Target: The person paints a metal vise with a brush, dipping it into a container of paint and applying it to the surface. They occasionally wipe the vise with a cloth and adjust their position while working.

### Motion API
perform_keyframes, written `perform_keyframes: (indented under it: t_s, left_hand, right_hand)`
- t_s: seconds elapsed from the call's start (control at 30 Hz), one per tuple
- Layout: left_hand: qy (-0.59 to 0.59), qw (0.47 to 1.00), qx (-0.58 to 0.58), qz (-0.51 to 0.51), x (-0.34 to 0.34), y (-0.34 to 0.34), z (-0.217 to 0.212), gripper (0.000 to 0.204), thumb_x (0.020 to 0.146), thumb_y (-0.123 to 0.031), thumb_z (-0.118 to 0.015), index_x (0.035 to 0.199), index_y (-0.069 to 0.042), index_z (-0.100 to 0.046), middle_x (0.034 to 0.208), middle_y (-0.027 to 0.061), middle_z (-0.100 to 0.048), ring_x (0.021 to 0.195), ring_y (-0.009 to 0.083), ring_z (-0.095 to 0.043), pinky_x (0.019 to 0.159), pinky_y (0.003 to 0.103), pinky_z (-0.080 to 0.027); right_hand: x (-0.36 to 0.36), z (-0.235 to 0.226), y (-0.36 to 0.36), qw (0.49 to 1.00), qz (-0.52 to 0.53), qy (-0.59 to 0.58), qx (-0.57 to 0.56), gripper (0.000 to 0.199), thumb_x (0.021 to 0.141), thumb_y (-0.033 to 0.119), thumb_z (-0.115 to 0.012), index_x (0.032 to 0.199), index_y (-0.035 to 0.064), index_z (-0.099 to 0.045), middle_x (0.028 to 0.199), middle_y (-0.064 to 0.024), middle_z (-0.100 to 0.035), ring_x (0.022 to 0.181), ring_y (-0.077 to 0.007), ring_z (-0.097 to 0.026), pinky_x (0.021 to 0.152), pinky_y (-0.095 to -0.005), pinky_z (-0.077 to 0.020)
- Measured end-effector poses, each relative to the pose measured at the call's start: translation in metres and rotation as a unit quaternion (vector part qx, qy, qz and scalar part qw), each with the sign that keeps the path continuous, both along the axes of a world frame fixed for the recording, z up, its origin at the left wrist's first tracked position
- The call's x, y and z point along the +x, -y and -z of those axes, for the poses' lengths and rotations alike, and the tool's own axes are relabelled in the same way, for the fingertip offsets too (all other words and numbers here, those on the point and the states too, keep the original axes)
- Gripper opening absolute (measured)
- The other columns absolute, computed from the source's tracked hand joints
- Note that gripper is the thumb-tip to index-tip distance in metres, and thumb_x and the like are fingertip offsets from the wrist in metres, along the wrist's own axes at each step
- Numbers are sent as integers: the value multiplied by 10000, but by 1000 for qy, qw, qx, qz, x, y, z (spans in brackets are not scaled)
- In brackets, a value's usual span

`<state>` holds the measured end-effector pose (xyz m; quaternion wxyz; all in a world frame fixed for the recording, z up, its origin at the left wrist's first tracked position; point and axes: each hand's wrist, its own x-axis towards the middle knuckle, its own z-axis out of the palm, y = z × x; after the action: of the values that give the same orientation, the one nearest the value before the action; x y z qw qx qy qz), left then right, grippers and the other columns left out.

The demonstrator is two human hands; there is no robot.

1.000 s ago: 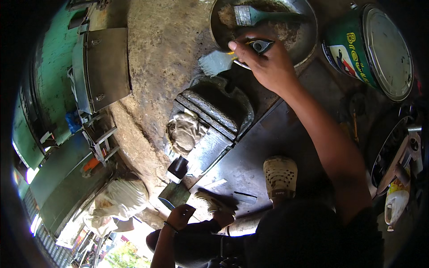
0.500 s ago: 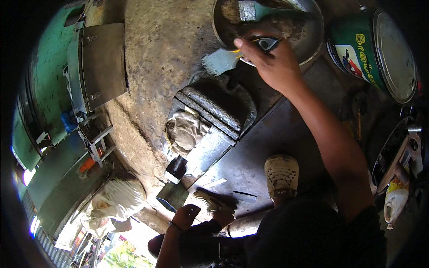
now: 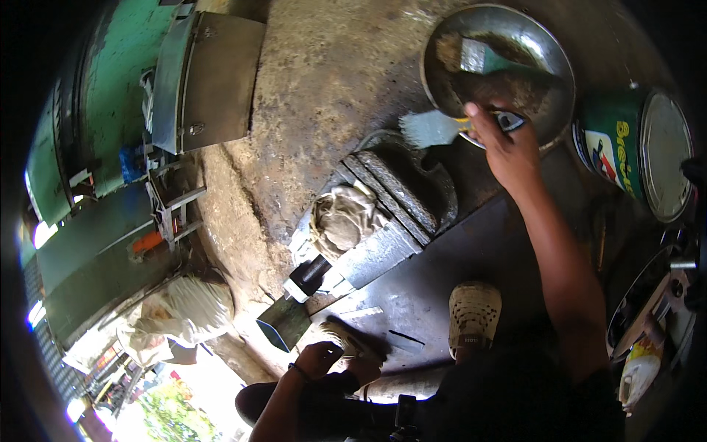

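Head view: hands well apart. Right hand (image 3: 509, 151) clamped on the handle of a paintbrush (image 3: 433, 128), pale bristles pointing left, over the near edge of a round metal pan (image 3: 543, 38) and just beyond the vise-like metal block (image 3: 403, 193). Left hand (image 3: 318, 361) low by the knee; can't tell if it holds anything.

Risks: bristles, if loaded, could drip on the block or floor; wetness not visible. Lowering the wrist could knock the pan's rim and tip it, if it's light. The second brush (image 3: 490, 60) lies loose in the pan, so a bump might shift it. The crumpled rag (image 3: 345, 221) sits on the block, so a low leftward sweep could catch or smear it.
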<state>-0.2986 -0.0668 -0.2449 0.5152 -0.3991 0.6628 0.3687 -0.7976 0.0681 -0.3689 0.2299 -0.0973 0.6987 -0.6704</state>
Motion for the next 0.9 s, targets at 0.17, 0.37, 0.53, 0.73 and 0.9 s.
perform_keyframes:
  t_s: [0.17, 0.37, 0.53, 0.73, 0.9]
  left_hand:
    - [10, 999, 6, -36, 13, -15, 3, 302, 931, -351, -589, 1052, -98, -700, 1000, 137, -713, 923, 292, -688, 823, 375, -539]
    - [13, 998, 12, -62, 40, -38, 6, 357, 937, -377, -559, 1101, -82, -678, 1055, 169, -694, 995, 321, -663, 881, 403, -524]
    - [-42, 998, -7, -49, 58, -55, 5, 348, 945, -377, -569, 1084, -77, -676, 1024, 167, -699, 971, 327, -669, 866, 404, -532]
    - [-11, 1000, 6, -26, 61, -54, -5, 353, 930, -379, -586, 1077, -71, -674, 1002, 183, -693, 955, 339, -667, 847, 407, -532]
    - [-46, 998, -11, -52, 41, -49, -12, 324, 920, -342, -611, 1080, -68, -676, 983, 165, -705, 931, 305, -682, 818, 392, -538]
  right_hand:
    - [1, -2, 3, 999, -1, 24, 33, 299, 922, 313, -673, 807, 40, -629, 668, 4, -597, 624, -71, -549, 587, -257, -445]
    - [-5, -1, 13, 999, -28, 5, 38, 246, 930, 260, -663, 851, 29, -633, 686, 1, -589, 652, -74, -559, 593, -247, -442]
    - [-11, 0, 17, 999, -15, 3, 38, 271, 926, 293, -671, 897, 25, -642, 727, -4, -606, 640, -66, -549, 572, -226, -416]
    - [-7, -6, 22, 1000, -3, 19, 6, 285, 927, 293, -670, 968, 12, -651, 808, -31, -654, 648, -59, -549, 566, -208, -411]
    - [3, -15, 17, 1000, 0, 1, 31, 253, 912, 269, -691, 895, 24, -633, 710, -12, -621, 636, -80, -569, 599, -239, -457]
